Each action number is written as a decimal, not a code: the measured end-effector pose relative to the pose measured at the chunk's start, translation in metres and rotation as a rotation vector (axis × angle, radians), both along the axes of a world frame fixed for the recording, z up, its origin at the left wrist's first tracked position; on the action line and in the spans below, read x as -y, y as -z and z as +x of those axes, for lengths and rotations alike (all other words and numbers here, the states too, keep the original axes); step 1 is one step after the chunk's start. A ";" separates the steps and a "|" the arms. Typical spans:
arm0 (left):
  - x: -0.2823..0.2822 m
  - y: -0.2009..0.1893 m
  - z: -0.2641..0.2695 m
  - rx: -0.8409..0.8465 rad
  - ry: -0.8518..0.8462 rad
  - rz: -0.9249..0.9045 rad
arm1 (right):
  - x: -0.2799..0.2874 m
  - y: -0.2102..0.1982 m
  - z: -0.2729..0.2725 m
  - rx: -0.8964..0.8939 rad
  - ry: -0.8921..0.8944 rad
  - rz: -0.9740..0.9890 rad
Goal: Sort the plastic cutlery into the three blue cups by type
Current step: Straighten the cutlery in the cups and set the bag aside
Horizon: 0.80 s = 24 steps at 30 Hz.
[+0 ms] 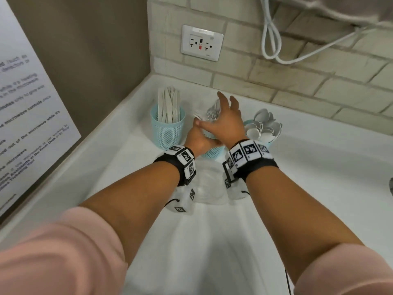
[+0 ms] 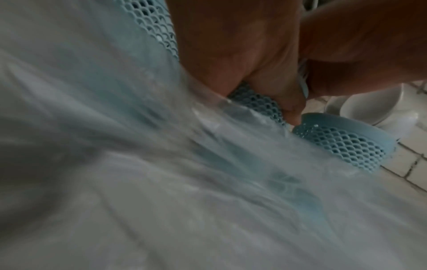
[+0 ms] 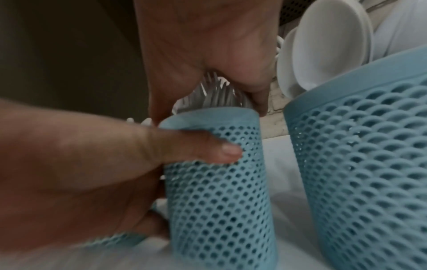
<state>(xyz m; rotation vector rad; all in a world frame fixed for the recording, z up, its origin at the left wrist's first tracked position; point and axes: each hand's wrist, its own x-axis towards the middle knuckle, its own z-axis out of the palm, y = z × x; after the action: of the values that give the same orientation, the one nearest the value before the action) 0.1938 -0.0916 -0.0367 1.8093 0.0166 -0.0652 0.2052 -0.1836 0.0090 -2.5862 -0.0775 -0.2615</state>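
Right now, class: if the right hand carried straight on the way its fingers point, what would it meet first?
Probably the tiled wall behind the counter: the right hand reaches over the forks in the middle cup, fingers aimed there. Depth is unclear.

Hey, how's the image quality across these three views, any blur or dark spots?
Head view: bright, fairly sharp on the cups, wide-angle bending, sleeves soft. Left wrist view: dim, smeared across the lower half, only the left hand and mesh readable. Right wrist view: sharp on the middle cup, dark at upper left.
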 end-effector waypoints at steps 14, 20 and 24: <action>0.001 0.022 0.008 0.100 0.014 -0.010 | -0.013 -0.003 0.005 0.306 0.048 0.064; 0.000 0.029 0.012 0.105 0.016 -0.059 | -0.006 0.000 0.007 0.421 0.081 0.060; 0.001 0.028 0.013 0.086 0.003 -0.047 | -0.006 -0.006 0.018 0.090 0.080 -0.102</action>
<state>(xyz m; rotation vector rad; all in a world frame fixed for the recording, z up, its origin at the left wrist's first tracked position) 0.2072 -0.0927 -0.0648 1.7638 -0.0488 0.0101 0.2236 -0.1774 0.0146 -2.6813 -0.0199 -0.4139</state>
